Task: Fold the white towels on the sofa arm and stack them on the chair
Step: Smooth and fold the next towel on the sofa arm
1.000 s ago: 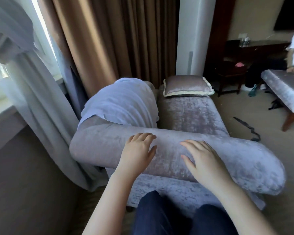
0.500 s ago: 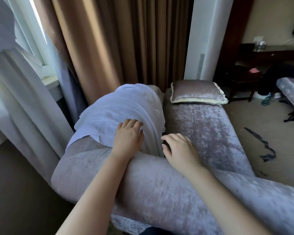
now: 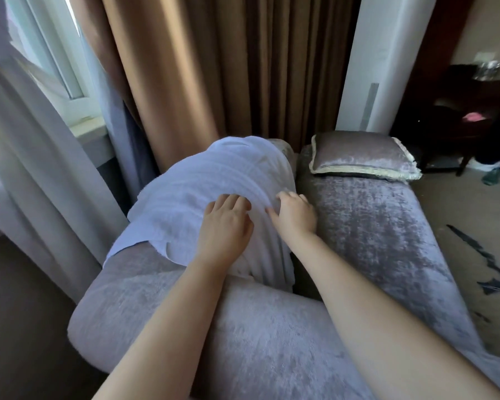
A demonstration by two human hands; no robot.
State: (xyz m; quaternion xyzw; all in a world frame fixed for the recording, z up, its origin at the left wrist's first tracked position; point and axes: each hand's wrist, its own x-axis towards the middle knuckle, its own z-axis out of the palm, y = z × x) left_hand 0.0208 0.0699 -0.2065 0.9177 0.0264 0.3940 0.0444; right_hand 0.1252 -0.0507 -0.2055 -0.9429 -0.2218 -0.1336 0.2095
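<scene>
The left hand's (image 3: 225,228) fingers (image 3: 234,201) are bent and pressed into the white towel (image 3: 208,180); whether they have cloth caught beneath them cannot be told; the right hand's (image 3: 296,217) fingers (image 3: 290,196) curl over a raised ridge of the same towel, thumb on the near side, pinching it. The hands sit just beside each other, the creased cloth between them. The towel lies draped over the far end of the sofa arm (image 3: 243,327), a rounded roll of grey crushed velvet running from 6 o'clock up to the hands; one edge hangs down toward the seat (image 3: 373,226) at 3 o'clock. A matching cushion (image 3: 358,157) with pale trim lies flat on the seat's far end at 2 o'clock; brown curtains (image 3: 199,67) hang at 12 o'clock, a sheer curtain (image 3: 26,157) and a window (image 3: 58,56) at 10 o'clock, a white column (image 3: 387,53) at 1 o'clock. A dark desk (image 3: 474,88) stands at 2 o'clock; a black strap (image 3: 481,255) lies on the carpet (image 3: 474,206) at 3 o'clock.
</scene>
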